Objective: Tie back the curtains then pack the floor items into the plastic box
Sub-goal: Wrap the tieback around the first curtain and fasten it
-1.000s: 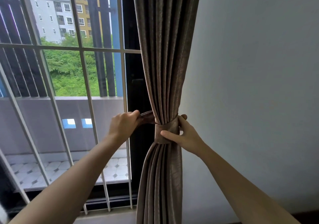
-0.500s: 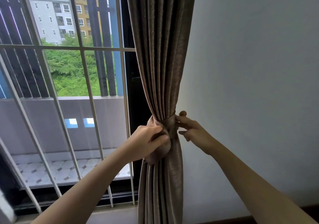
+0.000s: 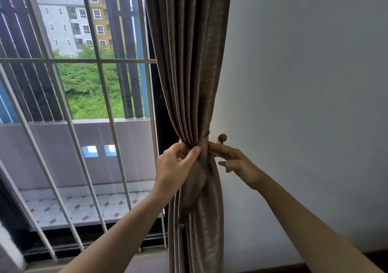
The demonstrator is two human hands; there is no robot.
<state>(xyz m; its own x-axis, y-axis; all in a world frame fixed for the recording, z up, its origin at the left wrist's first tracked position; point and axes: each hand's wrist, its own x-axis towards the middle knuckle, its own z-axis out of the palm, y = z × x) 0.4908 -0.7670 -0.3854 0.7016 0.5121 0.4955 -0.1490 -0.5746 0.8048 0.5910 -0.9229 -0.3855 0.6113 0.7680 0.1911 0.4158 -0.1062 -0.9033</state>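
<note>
The brown curtain (image 3: 189,73) hangs gathered into one bunch between the barred window (image 3: 88,87) and the white wall (image 3: 304,104), against the dark window frame. The tie-back band (image 3: 200,144) cinches it at its narrowest point.

A second ago the left grip (image 3: 178,163) was drawing the band's free end out sideways toward the window. Half a second ago it had swung that end across the front of the bunch. Now the band sits snug round the folds, and a slack loop of the same cloth (image 3: 194,190) droops down the front of the curtain below the left grip. That grip is clenched on the band at its window side, with the thumb laid over the front and the fingers curled behind.

The right grip (image 3: 236,162) has slid a little lower and pinches the band's wall-side edge between thumb and fingertip, with one finger sticking out below it. That leaves the small wooden knob (image 3: 222,138) on the wall fully exposed just above it. The knob is near the band but not touching it.

In my judgement the wrapping is done and what remains here is securing it, probably by hooking the band over the knob so it holds once both grips let go. Neither the plastic box nor the floor items are in view, so the packing part has not begun.
</note>
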